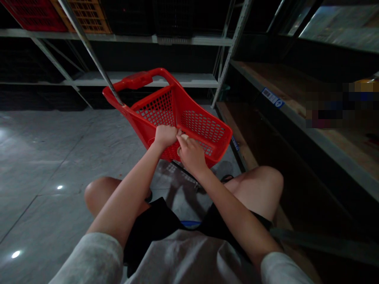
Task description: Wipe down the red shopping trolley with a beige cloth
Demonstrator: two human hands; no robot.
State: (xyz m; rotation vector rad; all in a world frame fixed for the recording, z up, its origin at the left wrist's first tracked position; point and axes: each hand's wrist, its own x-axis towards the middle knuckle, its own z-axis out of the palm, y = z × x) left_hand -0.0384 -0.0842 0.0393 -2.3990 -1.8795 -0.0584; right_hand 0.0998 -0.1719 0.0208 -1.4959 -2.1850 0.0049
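Note:
My left hand [166, 135] and my right hand [191, 154] meet in front of me, over the near part of a red plastic shopping cart [203, 122]. The left one is closed, its knuckles up. Curled fingers of the right touch it, with a small pale thing [185, 137] showing among them, too small and dim to name. The cart's basket has perforated walls, and its handle [137, 80] lies at the far left end. Part of the basket is hidden behind my hands.
A metal pole [89, 49] rises from the cart's handle. Behind stands a white metal rack [189, 81] with red [35, 14] and orange crates [87, 15]. Wooden shelving [281, 90] with a blue label [272, 97] runs along the right. My knees flank the cart on the grey floor [59, 157].

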